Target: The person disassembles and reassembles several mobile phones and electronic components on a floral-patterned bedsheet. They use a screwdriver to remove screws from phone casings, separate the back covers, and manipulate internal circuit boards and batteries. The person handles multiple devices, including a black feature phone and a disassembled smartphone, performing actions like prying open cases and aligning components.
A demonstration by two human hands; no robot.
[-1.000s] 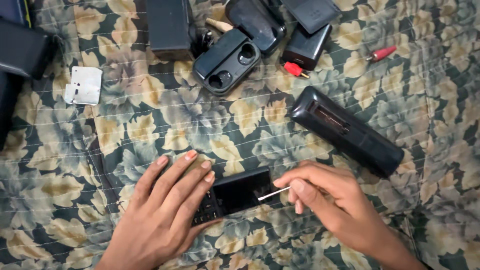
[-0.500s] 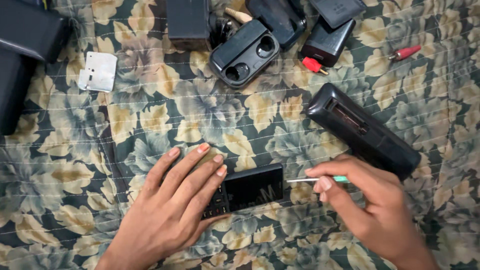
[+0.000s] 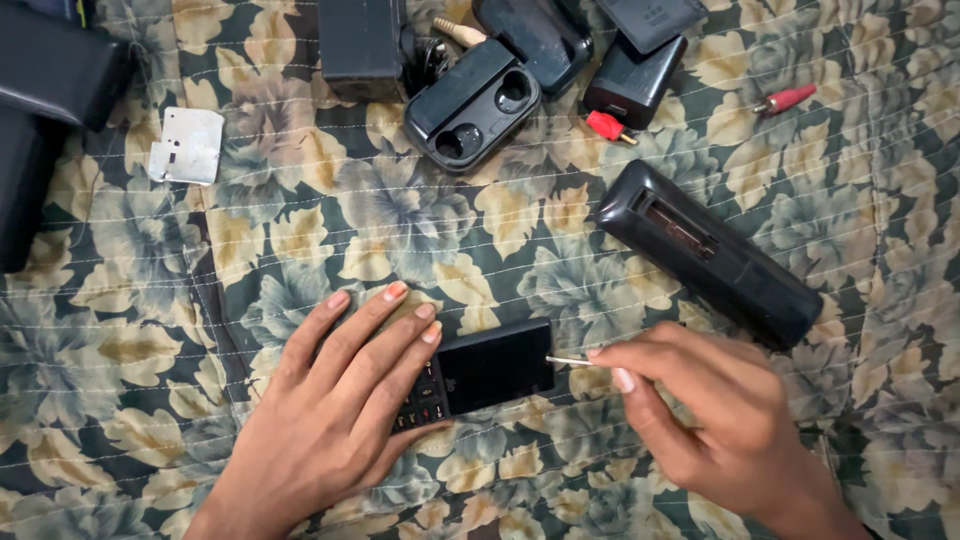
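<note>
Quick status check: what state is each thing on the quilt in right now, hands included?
Keypad phone: flat, face up, screen dark.
Left hand: pressed flat on the phone's keypad.
Right hand: pinching a thin tool, tip at phone's edge.
Long black casing: lying apart, slot exposed.
Two-hole black holder: empty.

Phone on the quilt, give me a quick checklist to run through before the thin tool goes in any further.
1. Phone lying flat on the quilt: ok.
2. Left hand pressing down on the keypad end: ok.
3. Right hand pinching the thin tool: ok.
4. Tool tip at the phone's right edge: ok; whether it sits in a slot, cannot tell.
5. Long black case apart from the phone: ok.
6. Screen undamaged: cannot tell.
</note>
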